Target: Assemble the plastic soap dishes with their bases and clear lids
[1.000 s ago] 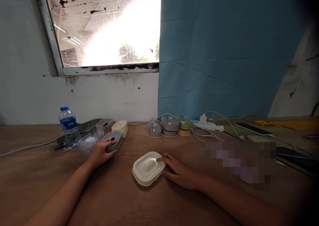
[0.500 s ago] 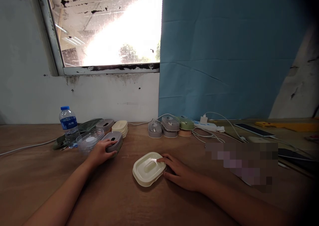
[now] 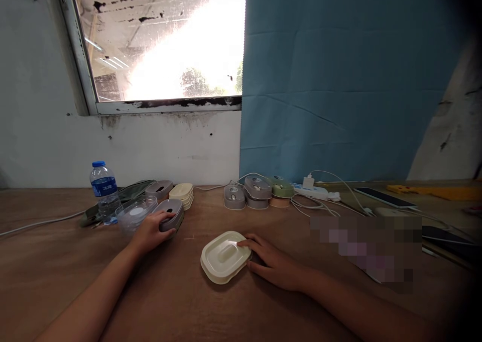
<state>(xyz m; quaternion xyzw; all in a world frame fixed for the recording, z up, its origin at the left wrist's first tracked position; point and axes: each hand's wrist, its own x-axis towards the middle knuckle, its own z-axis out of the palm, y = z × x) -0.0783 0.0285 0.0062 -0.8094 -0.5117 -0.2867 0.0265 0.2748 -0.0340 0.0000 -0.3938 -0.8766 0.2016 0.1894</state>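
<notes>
My left hand (image 3: 151, 233) is wrapped round a grey oval plastic shell (image 3: 173, 212) with a dark opening in its top; the shell is on top of a short stack. In front of me, a cream oval plastic tray (image 3: 225, 256) with a raised middle lies on the table. My right hand (image 3: 273, 261) holds the tray's right edge, fingers on top and thumb at the side. Close behind the left hand are clear plastic bowls (image 3: 130, 212), another grey shell (image 3: 158, 187) and a stack of cream trays (image 3: 183, 194).
Finished-looking grey oval boxes (image 3: 258, 187) and a green one (image 3: 281, 186) are stacked near the wall. A water bottle (image 3: 104, 191) stands at the left. To the right lie a power strip (image 3: 316, 191), cables, a phone (image 3: 384, 197) and a yellow tool (image 3: 433, 191); a patch is blurred.
Both hands keep the same hold and place. The view has shifted very slightly; otherwise nothing visibly differs.
</notes>
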